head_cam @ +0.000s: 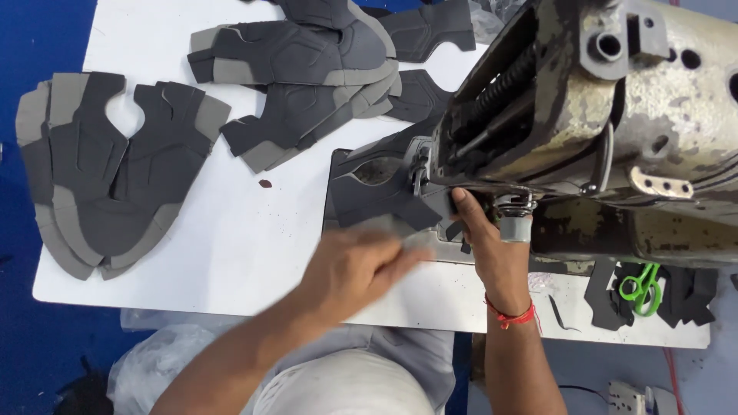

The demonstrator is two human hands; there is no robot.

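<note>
left hand [357, 265] blurred, fingers outstretched flat; right hand [492, 246] raised, fingers curled forward

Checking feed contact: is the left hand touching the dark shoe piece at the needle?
Cannot tell. In the head view the left hand is motion-blurred over the dark shoe piece.

The dark grey shoe-upper piece [377, 192] lies flat on the sewing machine's bed, under the machine head. It is a curved cut panel with lighter grey edging and an oval cut-out near its upper left. Its right end reaches under the needle area, and its lower edge is blurred behind a moving hand.
</note>
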